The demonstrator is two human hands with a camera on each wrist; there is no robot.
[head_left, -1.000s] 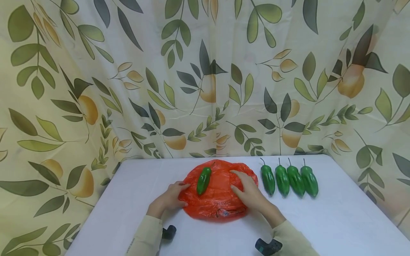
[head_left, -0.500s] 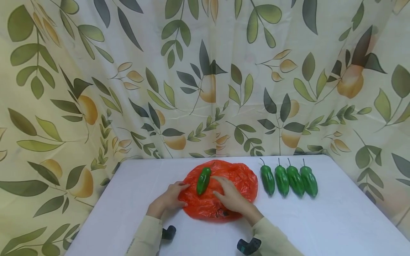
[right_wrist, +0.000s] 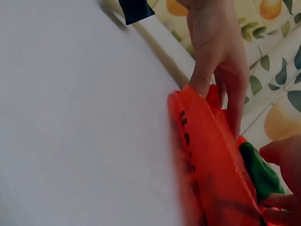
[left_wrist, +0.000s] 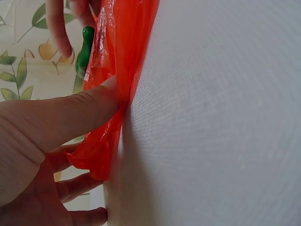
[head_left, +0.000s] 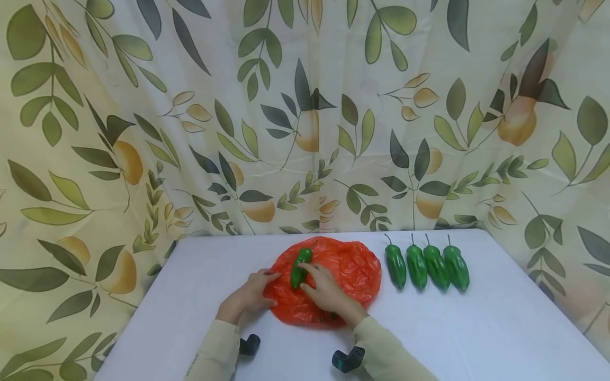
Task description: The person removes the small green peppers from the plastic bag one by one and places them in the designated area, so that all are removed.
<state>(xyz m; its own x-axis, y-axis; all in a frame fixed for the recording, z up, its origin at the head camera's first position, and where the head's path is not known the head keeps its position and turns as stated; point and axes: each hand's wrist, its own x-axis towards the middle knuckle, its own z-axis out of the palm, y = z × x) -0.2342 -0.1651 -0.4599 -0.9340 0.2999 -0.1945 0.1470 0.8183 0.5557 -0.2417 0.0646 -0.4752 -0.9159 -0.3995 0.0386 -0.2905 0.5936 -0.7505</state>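
Observation:
A red plastic bag (head_left: pixel 355 270) lies flattened on the white table, with a glossy green chili pepper (head_left: pixel 299 272) on its left part. My left hand (head_left: pixel 252 292) holds the bag's left edge; in the left wrist view its thumb (left_wrist: pixel 89 106) presses the red film, with the other fingers on the far side. Above the pepper, my right hand (head_left: pixel 326 290) straddles it, index finger crossing its middle and thumb near its lower end. In the right wrist view, the fingers lie right beside the pepper (right_wrist: pixel 258 172), spread rather than closed round it.
Several more green chili peppers (head_left: pixel 416 267) lie in a row right of the bag, stems pointing away. A leaf-and-fruit patterned curtain (head_left: pixel 305 132) hangs behind the table's back edge. Dark wrist-worn devices (head_left: pixel 348 360) stick out from both sleeves.
My right hand has moved left across the bag, from its right side to the pepper. The left hand stays at the bag's edge, and the pepper has not shifted.

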